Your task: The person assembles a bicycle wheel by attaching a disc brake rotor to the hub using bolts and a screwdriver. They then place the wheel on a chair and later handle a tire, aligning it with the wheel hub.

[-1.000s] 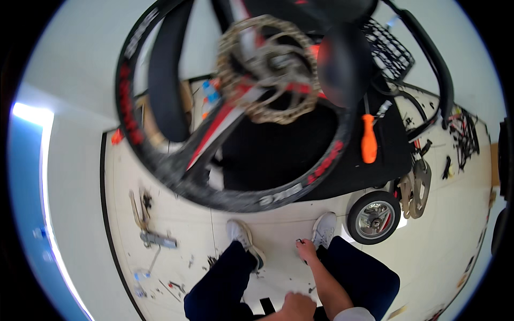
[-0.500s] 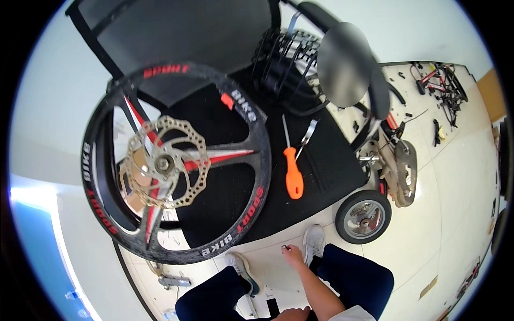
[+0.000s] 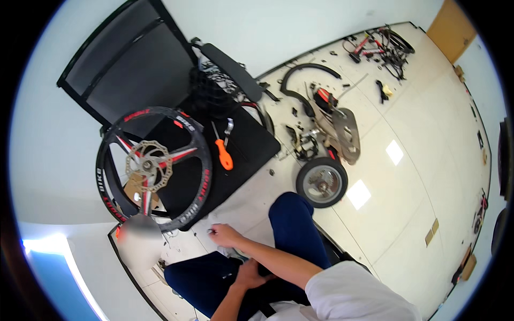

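Observation:
My right hand (image 3: 225, 235) reaches out over the floor in front of the black chair. Its fingers are closed in a pinch, with a small dark piece at the fingertips, too small to name. My left hand (image 3: 250, 275) rests in my lap, below the right forearm, apparently with nothing in it; its fingers are partly hidden. Ahead of my hands, a black three-spoke bicycle wheel (image 3: 202, 184) leans over the chair seat, a perforated brake disc (image 3: 167, 170) at its hub. An orange-handled screwdriver (image 3: 224, 156) lies on the seat beside a metal tool (image 3: 229, 128).
The office chair (image 3: 246, 151) stands ahead on the left, with a black rack or basket (image 3: 211, 96) by its armrest. To my right, a small wheel (image 3: 322, 182) and a curved black mudguard (image 3: 309, 67) lie on the tiled floor. Bicycle parts (image 3: 383, 49) are heaped by the far wall.
The view has shifted, bringing in more of the right-hand floor and my arms. My right hand keeps its pinch. The wheel and screwdriver stay on the chair.

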Demonstrator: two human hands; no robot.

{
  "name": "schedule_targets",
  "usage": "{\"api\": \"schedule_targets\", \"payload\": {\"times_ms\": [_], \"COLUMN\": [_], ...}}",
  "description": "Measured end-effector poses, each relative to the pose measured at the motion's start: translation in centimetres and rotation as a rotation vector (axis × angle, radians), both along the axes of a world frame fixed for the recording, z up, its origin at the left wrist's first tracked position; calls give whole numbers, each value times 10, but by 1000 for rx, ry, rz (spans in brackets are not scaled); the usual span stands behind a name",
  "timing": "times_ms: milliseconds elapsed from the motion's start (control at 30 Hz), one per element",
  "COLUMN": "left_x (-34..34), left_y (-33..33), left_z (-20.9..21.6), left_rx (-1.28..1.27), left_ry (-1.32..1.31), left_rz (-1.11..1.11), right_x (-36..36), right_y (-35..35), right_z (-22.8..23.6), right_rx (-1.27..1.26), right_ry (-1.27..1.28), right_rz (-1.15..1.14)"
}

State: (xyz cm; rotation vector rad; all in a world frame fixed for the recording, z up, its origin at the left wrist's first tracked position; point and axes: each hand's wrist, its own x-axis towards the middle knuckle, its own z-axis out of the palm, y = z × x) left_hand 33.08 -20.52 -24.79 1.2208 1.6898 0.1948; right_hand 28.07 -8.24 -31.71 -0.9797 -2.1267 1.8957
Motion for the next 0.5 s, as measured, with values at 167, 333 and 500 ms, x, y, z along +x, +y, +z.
{"api": "schedule_targets", "payload": {"times_ms": [167, 333, 500], "left_x": [16, 15, 4], "left_y": [0, 2, 3], "left_z": [14, 11, -12], "left_rx": [91, -32, -79], "left_ry": [182, 235, 122], "left_rz": [12, -14, -48], "right_x": [48, 65, 34], "right_y": [32, 59, 55], "right_z": [56, 52, 29], "right_rx": [55, -23, -168], "right_ry": [85, -62, 122], "right_rz": [196, -87, -211]}}
